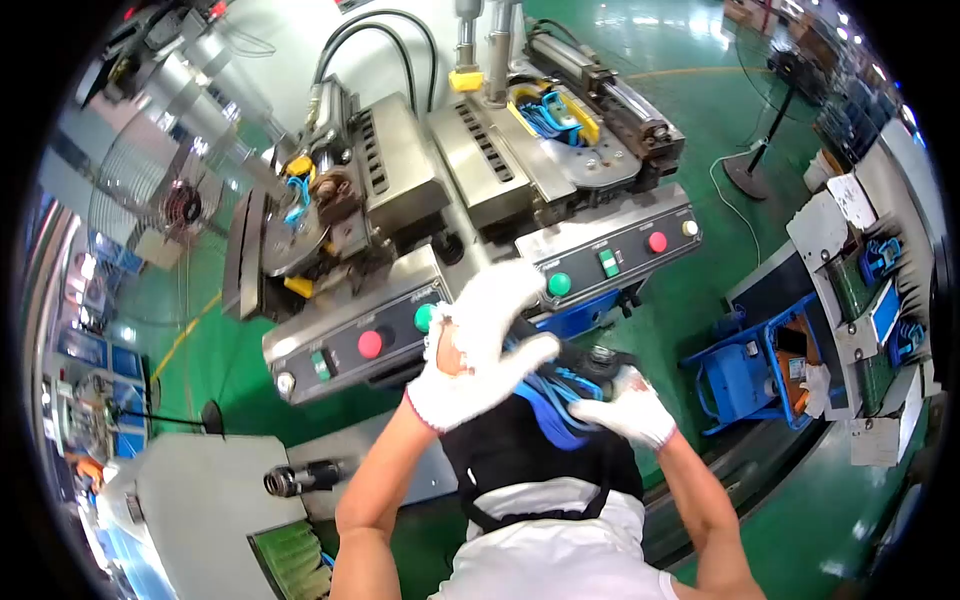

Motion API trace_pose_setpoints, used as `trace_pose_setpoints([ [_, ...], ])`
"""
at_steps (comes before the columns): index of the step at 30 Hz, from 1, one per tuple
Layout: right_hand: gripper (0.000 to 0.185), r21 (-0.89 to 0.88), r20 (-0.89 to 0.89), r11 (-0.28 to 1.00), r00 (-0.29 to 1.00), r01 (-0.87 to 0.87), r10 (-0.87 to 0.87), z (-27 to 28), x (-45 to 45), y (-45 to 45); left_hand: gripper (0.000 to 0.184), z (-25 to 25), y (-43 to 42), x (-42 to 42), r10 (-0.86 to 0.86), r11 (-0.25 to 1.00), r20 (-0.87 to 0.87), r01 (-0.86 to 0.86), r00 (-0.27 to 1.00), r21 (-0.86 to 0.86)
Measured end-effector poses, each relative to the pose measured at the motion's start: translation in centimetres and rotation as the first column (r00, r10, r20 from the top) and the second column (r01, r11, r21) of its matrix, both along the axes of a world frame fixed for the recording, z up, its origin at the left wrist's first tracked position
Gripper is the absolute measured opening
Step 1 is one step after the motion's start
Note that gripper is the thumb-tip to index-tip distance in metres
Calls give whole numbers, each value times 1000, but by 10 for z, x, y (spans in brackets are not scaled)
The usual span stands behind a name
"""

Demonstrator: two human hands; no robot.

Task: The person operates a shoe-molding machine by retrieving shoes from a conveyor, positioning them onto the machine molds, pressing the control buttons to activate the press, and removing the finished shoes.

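My left hand (480, 350), in a white knit glove, is raised in front of the machine's control panel. Its fingers and thumb are spread and nothing shows in its grip. A green button (426, 318) lies just behind its wrist side. My right hand (632, 408), also gloved, is closed around a dark piece with blue straps, which looks like a strappy shoe (556, 400). The shoe hangs before my black apron (540, 465), its upper end partly behind the left hand. Whether the left thumb touches it I cannot tell.
A two-station press (410, 180) stands ahead; blue strappy pieces (553, 118) sit in its right yellow mould. Red buttons (657, 242) mark both panels. At right are a blue chair (735, 385) and a rack with similar shoes (880, 258). A fan (182, 203) stands left.
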State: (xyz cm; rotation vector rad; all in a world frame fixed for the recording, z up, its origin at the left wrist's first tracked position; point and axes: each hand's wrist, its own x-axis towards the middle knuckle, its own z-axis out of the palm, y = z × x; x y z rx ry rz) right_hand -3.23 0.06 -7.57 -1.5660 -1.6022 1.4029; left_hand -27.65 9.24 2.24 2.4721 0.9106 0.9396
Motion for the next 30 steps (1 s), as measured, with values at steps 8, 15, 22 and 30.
trace_pose_setpoints([
  [8,86,-207,-289,661,600,721,-745,-137,84,-107,66,-61,275,132,346,938,-36,-345,937,43],
  [15,59,-179,-11,536,543,825,-840,-169,110,-95,58,-114,434,212,564,821,-51,-566,824,-71],
  [22,36,-417,-241,425,353,803,-904,-182,115,-83,26,-123,474,219,480,866,192,-497,856,52],
  [30,28,-207,-351,344,259,916,-900,-138,103,-45,23,-18,309,171,312,932,597,-360,739,-42],
])
